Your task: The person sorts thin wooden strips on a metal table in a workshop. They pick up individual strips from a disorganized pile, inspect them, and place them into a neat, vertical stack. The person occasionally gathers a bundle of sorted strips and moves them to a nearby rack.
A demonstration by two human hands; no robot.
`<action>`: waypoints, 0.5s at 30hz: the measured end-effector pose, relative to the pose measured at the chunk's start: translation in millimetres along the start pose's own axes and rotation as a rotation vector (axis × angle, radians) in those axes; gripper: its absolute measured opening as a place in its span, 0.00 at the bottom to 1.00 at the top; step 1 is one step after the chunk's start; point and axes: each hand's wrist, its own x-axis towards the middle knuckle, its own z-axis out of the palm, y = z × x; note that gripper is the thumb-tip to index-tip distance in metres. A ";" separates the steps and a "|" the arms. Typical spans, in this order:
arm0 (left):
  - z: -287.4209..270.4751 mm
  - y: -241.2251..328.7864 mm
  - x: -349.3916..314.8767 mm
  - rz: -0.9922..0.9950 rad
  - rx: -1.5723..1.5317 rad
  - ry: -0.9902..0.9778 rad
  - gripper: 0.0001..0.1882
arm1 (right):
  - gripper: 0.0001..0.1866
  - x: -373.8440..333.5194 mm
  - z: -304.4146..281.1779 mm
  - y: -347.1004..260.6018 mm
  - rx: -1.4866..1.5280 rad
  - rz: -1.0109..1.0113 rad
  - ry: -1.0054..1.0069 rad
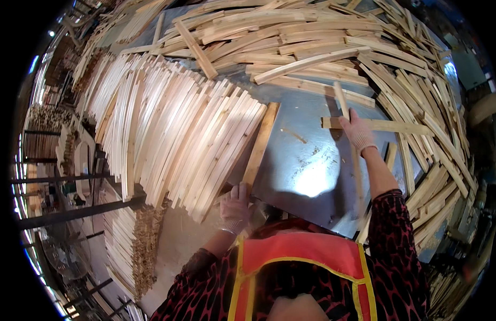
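Note:
My left hand [235, 208], in a pale knitted glove, has its fingers closed at the near end of a wooden strip [262, 140]. That strip lies slanting away from me along the left side of a shiny metal tabletop [291, 160]. My right hand [359, 132], gloved the same way, reaches out over the right part of the tabletop. Its fingers are wrapped round a narrow wooden strip [341, 99] that points away from me. Another strip [400, 127] lies crosswise at the same hand; whether the fingers also grip it is hidden.
Left of the tabletop, many pale strips [173, 123] lie side by side in a wide stack. Loose strips [301, 37] heap up across the far side, and more [419, 107] pile along the right. A dark metal bar [77, 214] and a fan [66, 257] stand at the left.

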 end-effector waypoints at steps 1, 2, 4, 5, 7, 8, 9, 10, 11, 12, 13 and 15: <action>12.0 -9.4 -0.6 -0.085 -0.071 -0.092 0.50 | 0.34 22.8 31.2 12.0 0.213 0.024 0.049; 20.3 -18.3 -6.0 -0.186 -0.142 -0.189 0.52 | 0.35 26.5 51.2 6.2 0.460 0.076 0.018; 3.9 -19.5 -15.5 -0.077 -0.228 -0.036 0.50 | 0.36 29.0 77.7 -11.3 0.510 0.114 0.027; -7.5 -20.6 -24.1 -0.026 -0.268 0.034 0.49 | 0.36 25.3 88.6 -23.0 0.322 0.094 0.034; -15.0 -27.6 -18.2 -0.029 -0.468 0.079 0.44 | 0.35 4.7 114.3 -48.6 0.138 0.057 0.009; -22.2 -32.3 -14.0 -0.032 -0.565 0.104 0.42 | 0.34 -14.7 133.1 -68.6 0.151 0.037 -0.036; -34.4 -36.0 -10.0 0.158 -0.606 0.322 0.42 | 0.36 -39.0 148.9 -94.5 0.204 0.030 -0.073; -41.0 -39.3 -2.8 0.093 -0.777 0.250 0.40 | 0.37 -61.1 163.9 -119.5 0.256 0.024 -0.100; -54.3 -39.2 7.2 0.046 -0.931 0.169 0.38 | 0.34 -69.0 183.1 -131.6 0.311 -0.026 -0.183; -64.6 -37.3 15.7 0.003 -1.077 0.076 0.36 | 0.31 -72.5 199.1 -139.4 0.367 -0.075 -0.259; -52.1 -49.3 22.0 0.108 -0.955 0.268 0.30 | 0.29 -89.5 198.8 -163.5 0.582 0.002 -0.464; -61.1 -47.1 31.5 0.002 -0.813 0.284 0.30 | 0.28 -96.8 193.3 -159.4 0.992 0.096 -0.786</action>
